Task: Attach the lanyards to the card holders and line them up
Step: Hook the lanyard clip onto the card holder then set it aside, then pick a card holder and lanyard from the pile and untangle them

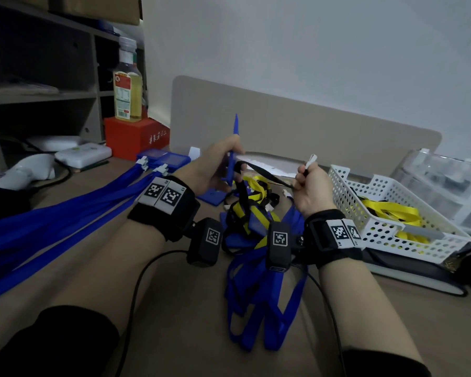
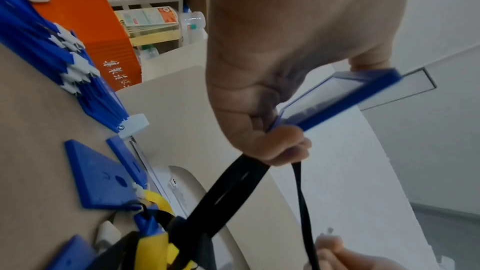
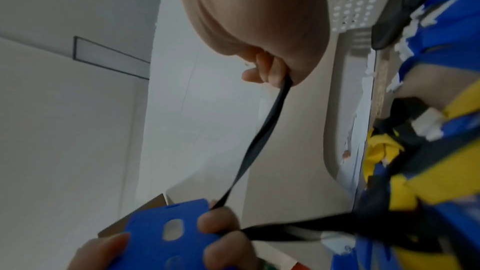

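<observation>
Left hand grips blue card holder upright above desk; right hand pinches black lanyard near its white clip, strap apparently taut between hands, over tangled lanyard pile; finished blue row left

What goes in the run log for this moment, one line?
left hand: grips blue card holder | right hand: pinches black lanyard near its white clip | clip not yet attached
</observation>
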